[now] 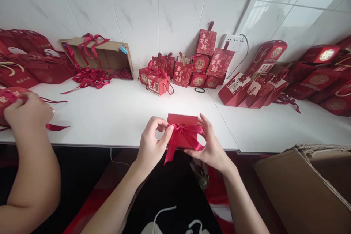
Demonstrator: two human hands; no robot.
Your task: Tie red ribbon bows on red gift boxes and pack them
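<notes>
A small red gift box (182, 118) is at the table's front edge, with a shiny red ribbon (172, 148) tied in a bow across it. My left hand (153, 140) pinches the bow's left loop between thumb and index finger. My right hand (210, 144) grips the box at its right side, thumb low and fingers behind, close to the bow's right loop and tail. The ribbon's left tail hangs below the table edge. The underside of the box and some right fingertips are hidden.
On the left, a co-worker's hand (29, 111) holds a red item. Along the wall stand a cardboard tray (109, 60) with loose ribbons (93, 78), red boxes (182, 74) and a power strip (233, 42). An open carton (290, 179) stands at the lower right.
</notes>
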